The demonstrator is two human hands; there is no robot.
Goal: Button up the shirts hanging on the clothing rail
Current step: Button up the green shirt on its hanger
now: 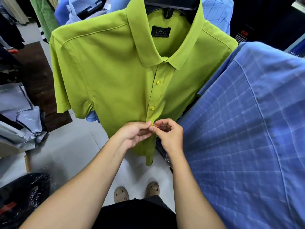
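Forearms nearest camera, reaching toward 12 o'clock. Left hand (pixel 134 135) and right hand (pixel 168 134) meet at placket, each grip pinching fabric around fourth button (pixel 152 124). Green shirt (pixel 107 76) hangs on dark hanger (pixel 171 7) at 12 o'clock; collar and two buttons above hands fastened. Blue checked shirt (pixel 247 129) at 3 o'clock. Sandals (pixel 121 194) on floor at 6 o'clock.
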